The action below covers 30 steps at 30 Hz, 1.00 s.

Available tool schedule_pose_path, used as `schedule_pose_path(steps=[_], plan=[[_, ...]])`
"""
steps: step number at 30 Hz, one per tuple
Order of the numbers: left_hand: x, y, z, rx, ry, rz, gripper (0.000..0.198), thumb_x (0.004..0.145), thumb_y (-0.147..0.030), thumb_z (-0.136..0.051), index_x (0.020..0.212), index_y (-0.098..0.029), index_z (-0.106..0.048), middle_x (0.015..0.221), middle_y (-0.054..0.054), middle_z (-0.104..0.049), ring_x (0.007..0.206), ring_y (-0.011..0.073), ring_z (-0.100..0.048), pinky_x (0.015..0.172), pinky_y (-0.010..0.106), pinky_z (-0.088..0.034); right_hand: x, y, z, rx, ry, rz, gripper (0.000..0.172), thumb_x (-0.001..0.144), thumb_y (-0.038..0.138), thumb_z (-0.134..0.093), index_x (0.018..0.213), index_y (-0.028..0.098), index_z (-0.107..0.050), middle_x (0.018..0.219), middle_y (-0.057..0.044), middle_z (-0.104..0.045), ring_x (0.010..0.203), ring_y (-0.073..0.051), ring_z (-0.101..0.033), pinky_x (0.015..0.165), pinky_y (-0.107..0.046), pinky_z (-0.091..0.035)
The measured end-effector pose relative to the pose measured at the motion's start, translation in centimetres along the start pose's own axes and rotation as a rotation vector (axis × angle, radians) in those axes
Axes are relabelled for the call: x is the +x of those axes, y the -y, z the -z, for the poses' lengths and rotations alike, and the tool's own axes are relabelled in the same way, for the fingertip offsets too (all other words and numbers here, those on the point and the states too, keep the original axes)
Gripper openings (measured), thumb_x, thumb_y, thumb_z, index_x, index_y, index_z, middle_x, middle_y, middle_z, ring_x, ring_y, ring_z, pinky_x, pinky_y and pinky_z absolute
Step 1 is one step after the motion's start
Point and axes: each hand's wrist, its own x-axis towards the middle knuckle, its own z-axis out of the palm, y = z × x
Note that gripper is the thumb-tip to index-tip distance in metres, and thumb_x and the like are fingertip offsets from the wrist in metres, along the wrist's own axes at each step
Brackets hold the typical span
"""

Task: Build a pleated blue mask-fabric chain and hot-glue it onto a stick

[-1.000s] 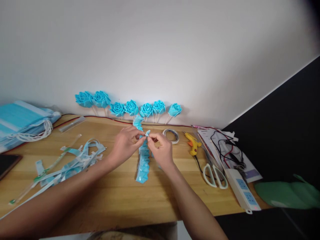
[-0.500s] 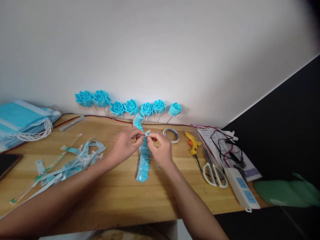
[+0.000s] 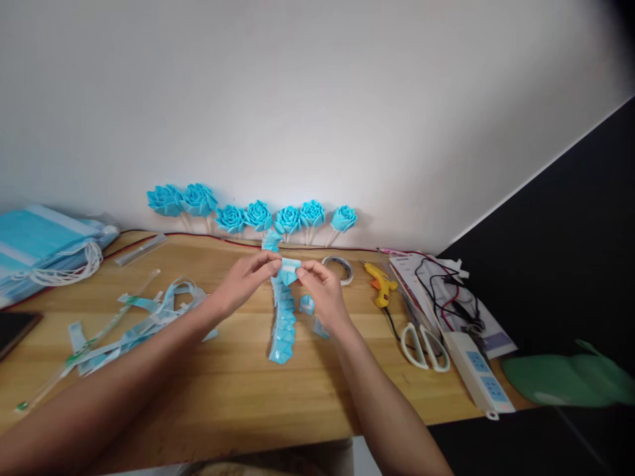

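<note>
A small folded light-blue petal piece (image 3: 289, 272) with a white strip is held up above the table. My left hand (image 3: 252, 276) pinches its left corner between thumb and fingers. On its right side, my right hand (image 3: 321, 291) grips it the same way. Under and behind the hands, a long overlapping row of folded blue pieces (image 3: 282, 330) runs along the tabletop. Two loose blue pieces (image 3: 306, 304) lie by my right hand, one partly covered by it. Several blue flowers on sticks, one a rose-like bloom (image 3: 288, 219), lean against the wall.
To the right are a roll of tape (image 3: 339, 270), a yellow glue gun (image 3: 381, 284), white-handled scissors (image 3: 424, 347) and a power strip (image 3: 479, 373) with tangled cables. Blue-white scraps (image 3: 133, 337) and a clear ruler-like strip (image 3: 140, 250) lie left. Blue sheets (image 3: 44, 241) are stacked far left.
The piece between my fingers has turned from nearly edge-on to facing me, its white strip now visible. My hands have spread slightly apart, and loose pieces beside my right hand now show.
</note>
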Motion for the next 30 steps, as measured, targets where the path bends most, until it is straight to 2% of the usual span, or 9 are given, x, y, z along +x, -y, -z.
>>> schedule_pose_path(steps=[2,5,9,14,20,23,26,28,30], plan=[[0.0,0.2,-0.2,-0.024,0.039,0.015,0.032,0.080,-0.049,-0.058,0.082,-0.017,-0.061,0.076,0.001,-0.062,0.075,0.0169,-0.058,0.069,0.027,-0.045,-0.1,0.1,0.0,-0.008,0.016,-0.002,0.019,0.076,0.039,-0.069,0.077,0.020,-0.067,0.072,0.001,-0.065,0.068,-0.014,-0.059,0.067,-0.025,-0.048],[0.0,0.8,-0.5,-0.035,0.010,0.027,0.029,0.076,-0.046,-0.062,0.075,-0.017,-0.058,0.069,-0.001,-0.058,0.068,0.0143,-0.054,0.065,0.026,-0.043,-0.3,0.3,-0.1,-0.055,0.061,0.006,0.020,0.079,0.039,-0.065,0.075,0.019,-0.066,0.070,0.001,-0.063,0.068,-0.013,-0.057,0.067,-0.024,-0.047],[-0.1,1.2,-0.8,0.034,-0.026,0.006,0.028,0.074,-0.044,-0.060,0.070,-0.016,-0.057,0.063,-0.003,-0.052,0.062,0.0118,-0.047,0.059,0.024,-0.038,-0.3,0.4,-0.1,-0.165,0.108,0.039,0.024,0.081,0.041,-0.062,0.074,0.019,-0.062,0.066,0.002,-0.056,0.064,-0.012,-0.051,0.061,-0.023,-0.042],[-0.1,1.0,-0.9,0.100,-0.018,-0.023,0.026,0.074,-0.042,-0.058,0.068,-0.017,-0.058,0.060,-0.003,-0.051,0.060,0.0118,-0.045,0.057,0.023,-0.035,-0.2,0.1,0.0,-0.292,0.108,0.103,0.018,0.079,0.035,-0.063,0.071,0.019,-0.059,0.063,0.004,-0.048,0.059,-0.010,-0.043,0.056,-0.022,-0.036],[0.1,1.1,-0.5,-0.042,0.000,0.060,0.027,0.071,-0.044,-0.063,0.069,-0.017,-0.059,0.062,-0.003,-0.050,0.062,0.0116,-0.044,0.060,0.024,-0.035,-0.1,0.2,0.4,-0.267,0.154,0.063,0.021,0.080,0.038,-0.060,0.070,0.019,-0.058,0.060,0.005,-0.045,0.055,-0.009,-0.038,0.052,-0.022,-0.032],[0.2,1.2,-0.5,-0.128,0.000,0.100,0.027,0.069,-0.043,-0.066,0.069,-0.017,-0.060,0.062,-0.003,-0.052,0.063,0.0121,-0.046,0.062,0.025,-0.036,0.1,0.2,0.6,-0.215,0.176,0.029,0.021,0.081,0.038,-0.060,0.071,0.019,-0.061,0.063,0.004,-0.053,0.058,-0.010,-0.046,0.055,-0.022,-0.037],[0.3,1.2,-0.5,-0.165,-0.025,0.111,0.028,0.067,-0.043,-0.068,0.069,-0.016,-0.060,0.063,-0.002,-0.054,0.064,0.0124,-0.047,0.063,0.025,-0.037,0.4,0.0,0.9,-0.141,0.186,-0.013,0.021,0.081,0.039,-0.060,0.077,0.019,-0.066,0.074,0.000,-0.065,0.071,-0.015,-0.058,0.067,-0.025,-0.046],[0.4,1.1,-0.5,-0.175,-0.042,0.113,0.028,0.067,-0.043,-0.069,0.067,-0.016,-0.060,0.063,-0.002,-0.055,0.064,0.0124,-0.047,0.063,0.025,-0.037,0.5,-0.2,1.0,-0.120,0.175,-0.021,0.022,0.081,0.040,-0.062,0.082,0.020,-0.069,0.078,-0.002,-0.067,0.075,-0.016,-0.060,0.071,-0.026,-0.047],[0.4,1.1,-0.5,-0.181,-0.048,0.108,0.027,0.067,-0.042,-0.069,0.067,-0.016,-0.060,0.062,-0.003,-0.055,0.063,0.0122,-0.047,0.063,0.025,-0.037,0.5,-0.4,1.1,-0.134,0.167,-0.003,0.022,0.080,0.041,-0.065,0.081,0.020,-0.069,0.076,-0.001,-0.065,0.071,-0.015,-0.058,0.068,-0.025,-0.046]])
